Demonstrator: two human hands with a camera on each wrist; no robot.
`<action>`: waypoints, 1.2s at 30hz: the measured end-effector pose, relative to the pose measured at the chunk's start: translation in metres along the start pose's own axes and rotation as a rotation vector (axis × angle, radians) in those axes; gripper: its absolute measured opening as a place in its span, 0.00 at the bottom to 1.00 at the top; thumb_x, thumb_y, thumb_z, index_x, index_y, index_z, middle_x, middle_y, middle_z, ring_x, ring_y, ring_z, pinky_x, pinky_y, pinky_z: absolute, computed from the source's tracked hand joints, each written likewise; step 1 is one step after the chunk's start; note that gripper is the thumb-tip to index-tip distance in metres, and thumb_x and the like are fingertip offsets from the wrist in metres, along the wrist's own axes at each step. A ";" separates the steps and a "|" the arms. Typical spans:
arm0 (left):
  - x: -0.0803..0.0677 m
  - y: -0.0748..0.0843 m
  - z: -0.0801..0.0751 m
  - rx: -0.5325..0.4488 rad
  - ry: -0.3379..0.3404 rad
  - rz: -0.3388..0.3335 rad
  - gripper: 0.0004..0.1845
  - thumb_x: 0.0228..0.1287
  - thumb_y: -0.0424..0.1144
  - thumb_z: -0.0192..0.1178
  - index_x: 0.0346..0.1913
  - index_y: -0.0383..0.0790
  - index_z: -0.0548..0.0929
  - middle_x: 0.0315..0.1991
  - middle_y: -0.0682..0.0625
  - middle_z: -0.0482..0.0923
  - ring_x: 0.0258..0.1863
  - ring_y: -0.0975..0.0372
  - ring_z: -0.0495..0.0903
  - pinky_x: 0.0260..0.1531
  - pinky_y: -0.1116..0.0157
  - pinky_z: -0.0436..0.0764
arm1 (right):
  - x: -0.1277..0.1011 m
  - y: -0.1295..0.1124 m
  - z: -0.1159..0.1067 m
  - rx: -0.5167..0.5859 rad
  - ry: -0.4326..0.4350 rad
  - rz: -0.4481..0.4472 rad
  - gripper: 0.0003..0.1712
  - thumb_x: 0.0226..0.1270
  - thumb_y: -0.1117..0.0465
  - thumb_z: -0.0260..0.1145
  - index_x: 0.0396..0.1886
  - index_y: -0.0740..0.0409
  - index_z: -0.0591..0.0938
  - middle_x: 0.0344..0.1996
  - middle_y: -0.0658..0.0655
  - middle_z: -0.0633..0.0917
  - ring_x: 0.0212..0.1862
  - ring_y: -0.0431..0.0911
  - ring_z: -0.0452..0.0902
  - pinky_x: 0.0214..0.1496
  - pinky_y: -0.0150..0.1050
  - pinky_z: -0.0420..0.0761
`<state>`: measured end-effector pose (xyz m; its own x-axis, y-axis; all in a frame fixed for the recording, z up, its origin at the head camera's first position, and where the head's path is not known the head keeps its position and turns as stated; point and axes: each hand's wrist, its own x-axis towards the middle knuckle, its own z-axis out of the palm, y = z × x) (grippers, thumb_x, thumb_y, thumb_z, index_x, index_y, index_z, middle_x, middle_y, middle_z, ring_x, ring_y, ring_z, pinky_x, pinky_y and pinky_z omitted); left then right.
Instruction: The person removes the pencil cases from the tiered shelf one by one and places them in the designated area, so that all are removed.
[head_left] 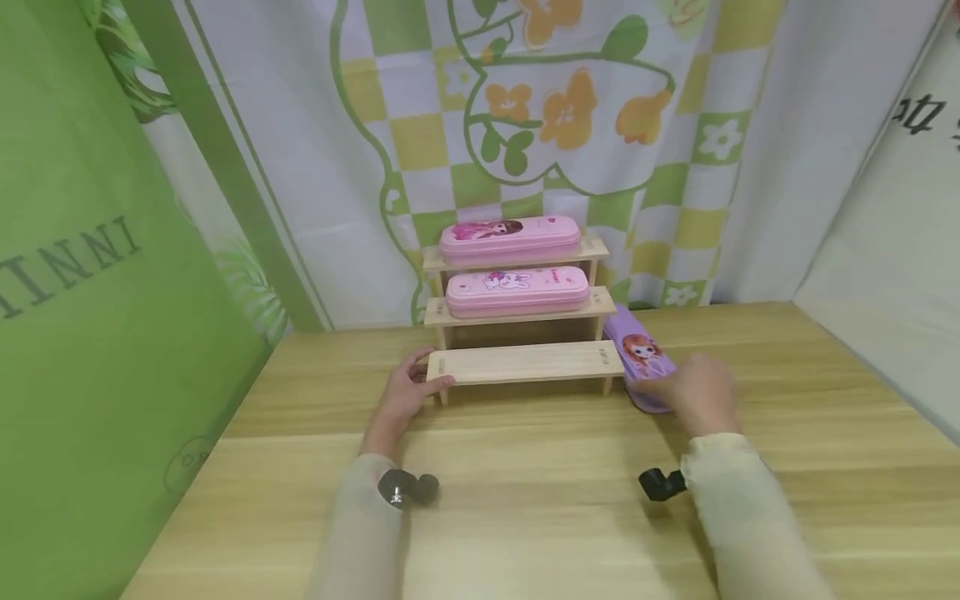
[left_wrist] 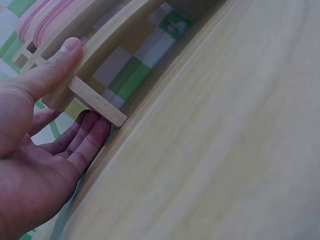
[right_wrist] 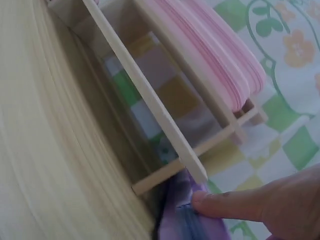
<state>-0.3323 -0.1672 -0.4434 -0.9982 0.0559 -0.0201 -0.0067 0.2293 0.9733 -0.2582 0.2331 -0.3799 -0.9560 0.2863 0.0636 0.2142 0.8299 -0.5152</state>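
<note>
A three-step wooden display stand stands on the table against the curtain. My left hand grips the left end of its lowest step, thumb on the board and fingers curled beside the leg. A purple pencil case with a doll picture lies aslant on the table, against the stand's right side. My right hand holds its near end, with the thumb on the case; the other fingers are mostly hidden. The lowest step is bare.
On the top step lies a pink pencil case with a doll print; on the middle step, a pink rabbit case. Behind hangs a patterned curtain. A green cloth borders the wooden table at left, a white one at right.
</note>
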 end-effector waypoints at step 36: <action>0.002 0.003 -0.002 -0.078 0.000 -0.036 0.42 0.42 0.42 0.76 0.65 0.51 0.69 0.53 0.43 0.75 0.47 0.56 0.76 0.43 0.65 0.78 | 0.065 -0.064 0.002 0.624 -0.004 -0.226 0.45 0.46 0.37 0.73 0.63 0.54 0.74 0.57 0.60 0.79 0.47 0.39 0.79 0.34 0.33 0.83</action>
<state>-0.3339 -0.1679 -0.4400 -0.9973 0.0486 -0.0557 -0.0476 0.1544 0.9869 -0.3341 0.1975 -0.3451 -0.9647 0.1347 0.2261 -0.1472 0.4361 -0.8878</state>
